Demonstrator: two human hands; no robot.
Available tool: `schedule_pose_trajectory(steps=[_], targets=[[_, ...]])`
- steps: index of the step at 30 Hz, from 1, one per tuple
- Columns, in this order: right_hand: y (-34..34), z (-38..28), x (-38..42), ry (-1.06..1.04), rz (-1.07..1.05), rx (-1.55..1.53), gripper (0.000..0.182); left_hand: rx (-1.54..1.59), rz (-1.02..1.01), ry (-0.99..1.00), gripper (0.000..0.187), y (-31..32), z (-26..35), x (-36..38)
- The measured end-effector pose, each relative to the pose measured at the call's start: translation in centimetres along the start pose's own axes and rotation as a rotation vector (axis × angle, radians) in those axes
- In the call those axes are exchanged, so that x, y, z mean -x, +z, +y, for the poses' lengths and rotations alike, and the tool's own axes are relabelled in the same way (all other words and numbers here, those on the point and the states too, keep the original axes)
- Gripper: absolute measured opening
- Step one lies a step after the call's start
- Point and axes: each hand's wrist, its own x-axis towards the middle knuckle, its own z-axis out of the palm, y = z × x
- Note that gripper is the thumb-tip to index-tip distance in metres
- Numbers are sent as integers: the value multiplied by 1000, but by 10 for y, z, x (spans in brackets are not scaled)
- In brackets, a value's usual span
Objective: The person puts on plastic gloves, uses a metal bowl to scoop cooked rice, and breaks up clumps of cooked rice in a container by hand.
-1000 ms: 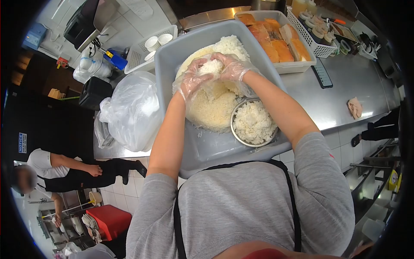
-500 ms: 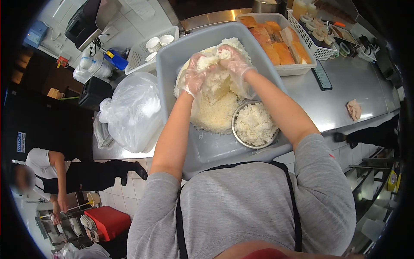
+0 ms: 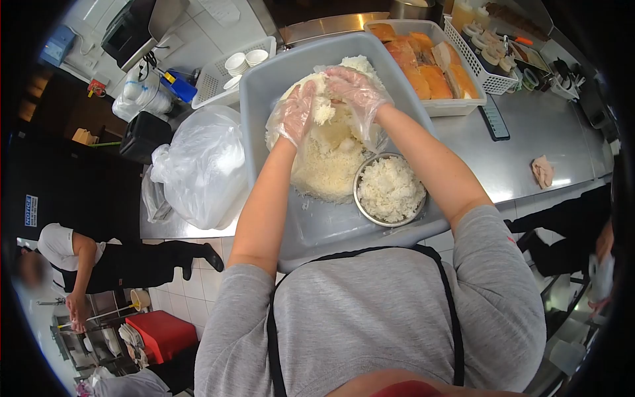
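Both of my hands wear clear plastic gloves and are inside a grey plastic tub, over a big mound of white rice [image 3: 327,172]. My left hand [image 3: 297,112] curls its fingers around a clump of rice [image 3: 323,112]. On the other side of the clump, my right hand [image 3: 356,91] bends over it with its fingers on the rice; its fingertips are partly hidden. Close to my right forearm, a round metal bowl [image 3: 358,198] heaped with rice sits in the tub. The grey tub [image 3: 250,99] stands on a steel counter.
A white container [image 3: 456,104] of orange fish fillets adjoins the tub at right. Beyond it are a basket [image 3: 493,81] of bottles, a phone [image 3: 494,118] and a crumpled cloth [image 3: 542,172]. A plastic bag [image 3: 202,169] lies left. Other people stand at far left and far right.
My hands have drawn slightly apart and the rice clump sits lower between them. At far right, a person has come further into view; the person at left has shifted their arms.
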Motion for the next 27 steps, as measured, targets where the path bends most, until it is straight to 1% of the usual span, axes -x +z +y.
schedule_pose_trajectory(steps=[1, 2, 4, 5, 7, 8, 10, 11, 12, 13, 14, 15, 16, 17, 19, 20, 22, 23, 25, 26, 27], targets=[[-1, -1, 1, -4, 12, 13, 31, 82, -4, 32, 64, -2, -4, -2], [-2, -2, 2, -3, 13, 13, 31, 83, -6, 31, 64, -5, -10, -7], [-3, -8, 5, -33, 206, 128, 25, 195, -32, -89, 58, -11, -25, -12], [-3, -11, 6, -31, 202, 130, 25, 196, -29, -92, 58, -14, -33, -12], [2, -27, 15, 67, 254, 101, 25, -323, -65, -148, 51, -28, -18, -5], [0, -23, 11, 68, 253, 103, 25, -321, -64, -150, 51, -32, -6, -2], [-2, -13, 2, -19, 351, 245, 29, -634, -230, -157, 54, -40, 27, 11], [-4, -11, 1, -19, 352, 244, 29, -635, -231, -156, 54, -37, 24, 19], [-6, -13, 1, -12, 391, 207, 35, -726, -181, -19, 54, -34, 24, 27], [-8, -14, 1, -4, 430, 170, 42, -769, -159, 52, 55, -30, 24, 31], [-10, -15, 2, -5, 434, 170, 42, -814, -133, 123, 56, -26, 24, 35], [-14, -16, 3, 3, 354, 34, 50, -850, -299, 35, 60, -27, 40, 38], [-16, -15, 4, 14, 268, -103, 59, -865, -381, -15, 63, -26, 38, 37], [-21, -13, 3, 18, 261, -102, 59, -881, -464, -66, 65, -25, 36, 36], [-31, -9, 0, -54, 237, -204, 65, -973, -479, 39, 69, -17, 10, 20], [-33, -9, -2, -54, 238, -202, 65, -972, -479, 40, 69, -15, 0, 14], [-32, -15, -1, -79, 242, -91, 60, -745, -486, -42, 65, -16, -6, 10], [-31, -17, 1, -77, 245, -92, 60, -745, -490, -40, 65, -15, -9, 9], [-29, -25, 5, 28, 221, 48, 55, -720, -436, -73, 63, -16, -3, 8], [-27, -28, 6, 29, 224, 49, 55, -719, -439, -72, 63, -17, -1, 9], [-22, -33, 8, 98, 324, 201, 59, -631, -370, -152, 59, -20, 4, 11]])
